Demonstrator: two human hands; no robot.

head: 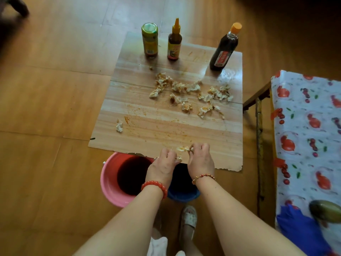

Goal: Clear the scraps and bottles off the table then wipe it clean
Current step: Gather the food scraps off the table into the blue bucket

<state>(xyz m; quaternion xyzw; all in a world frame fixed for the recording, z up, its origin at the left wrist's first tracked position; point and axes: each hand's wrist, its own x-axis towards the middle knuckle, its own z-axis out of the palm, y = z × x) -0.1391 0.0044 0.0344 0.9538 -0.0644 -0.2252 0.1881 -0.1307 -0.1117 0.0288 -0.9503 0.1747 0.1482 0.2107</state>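
Wood-grain bench point(166, 126), smeared orange, has bare room along its near half. At the near edge, over a pink bucket point(110, 182) and blue bucket point(182, 195), left hand point(163, 166) and right hand point(200, 159) pinch crumpled scraps point(182, 149), apparently one shared wad. More scraps point(190, 93) litter mid-bench; three bottles point(174, 41) stand at the far edge.

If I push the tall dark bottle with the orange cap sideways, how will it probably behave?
The dark bottle is tall on a narrow base, so it would likely tip rather than slide. It looks nearly full of dark liquid, so probably heavy for its size. It stands near the right edge of the table, so a fall might take it off; lifting seems safer.
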